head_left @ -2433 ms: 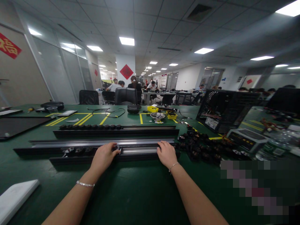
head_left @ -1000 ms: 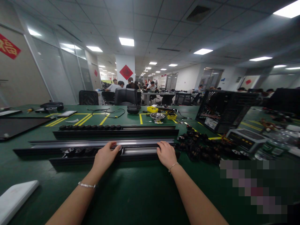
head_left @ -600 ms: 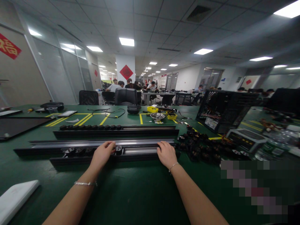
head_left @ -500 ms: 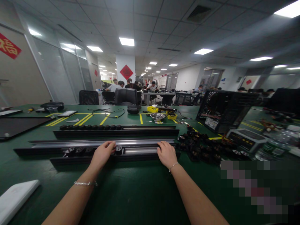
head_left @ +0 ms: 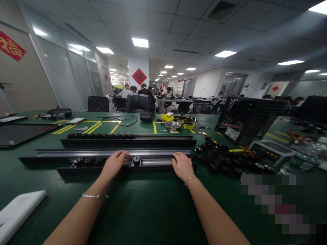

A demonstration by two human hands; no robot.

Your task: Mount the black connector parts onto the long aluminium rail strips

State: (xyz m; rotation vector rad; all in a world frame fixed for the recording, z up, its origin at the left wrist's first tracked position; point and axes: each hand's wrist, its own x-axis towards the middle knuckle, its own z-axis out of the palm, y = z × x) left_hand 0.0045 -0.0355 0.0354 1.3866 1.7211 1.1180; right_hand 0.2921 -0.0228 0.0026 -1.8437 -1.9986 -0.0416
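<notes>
The near black rail [head_left: 158, 169] lies lengthwise across the table in front of me, with a silvery track along it. Over its middle is my left hand [head_left: 114, 166], fingers stretched to the right and holding nothing that I can see. Just beyond those fingertips, a small round black part [head_left: 136, 160] sits on the track, apart from the hand. Several similar black parts [head_left: 88, 161] stand on the rail left of my hand. My right hand [head_left: 182, 166] is closed over the rail's right end, its thumb on the near side.
Behind lie a longer rail [head_left: 56, 153] and another rail [head_left: 163, 142] with a row of black parts. A pile of black parts [head_left: 222, 160] is at the right, near an open computer case [head_left: 245, 119]. A white object [head_left: 22, 206] lies front left.
The single round part has slid right along the track, away from my left fingertips. My right hand stays at the rail's end. The view has shifted slightly.
</notes>
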